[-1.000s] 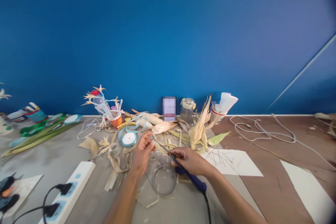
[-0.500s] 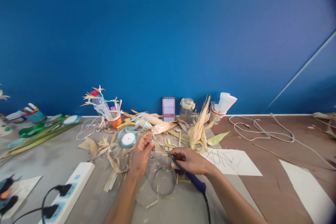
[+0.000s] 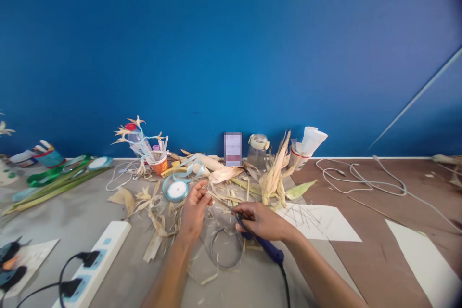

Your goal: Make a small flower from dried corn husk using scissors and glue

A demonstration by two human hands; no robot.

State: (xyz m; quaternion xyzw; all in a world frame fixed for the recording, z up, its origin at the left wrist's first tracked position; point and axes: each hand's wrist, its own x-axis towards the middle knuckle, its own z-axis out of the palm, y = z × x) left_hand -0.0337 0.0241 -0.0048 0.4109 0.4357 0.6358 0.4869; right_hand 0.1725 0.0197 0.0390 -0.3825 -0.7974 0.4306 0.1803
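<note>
My left hand (image 3: 196, 209) is raised over the middle of the table, its thumb and fingertips pinched on something thin and pale, too small to make out. To its right, my right hand (image 3: 258, 220) grips a blue-handled corded tool (image 3: 270, 250), which looks like a soldering iron. Its dark front part passes between thumb and fingers, and a thin length points towards my left fingertips. A coil of grey wire (image 3: 226, 268) lies on the table below both hands. Dried corn husks (image 3: 225, 174) are scattered behind and around them.
A blue ribbon spool (image 3: 176, 190) sits left of my hands. Husk flowers (image 3: 144, 139) rise near a paper cup (image 3: 159, 166). A phone (image 3: 232, 149) and a jar (image 3: 257, 149) stand by the blue partition. Paper (image 3: 335, 226) with thin wires lies right; a power strip (image 3: 103, 255) lies left.
The view has shifted very slightly. Both hands keep nearly the same place and grip.
</note>
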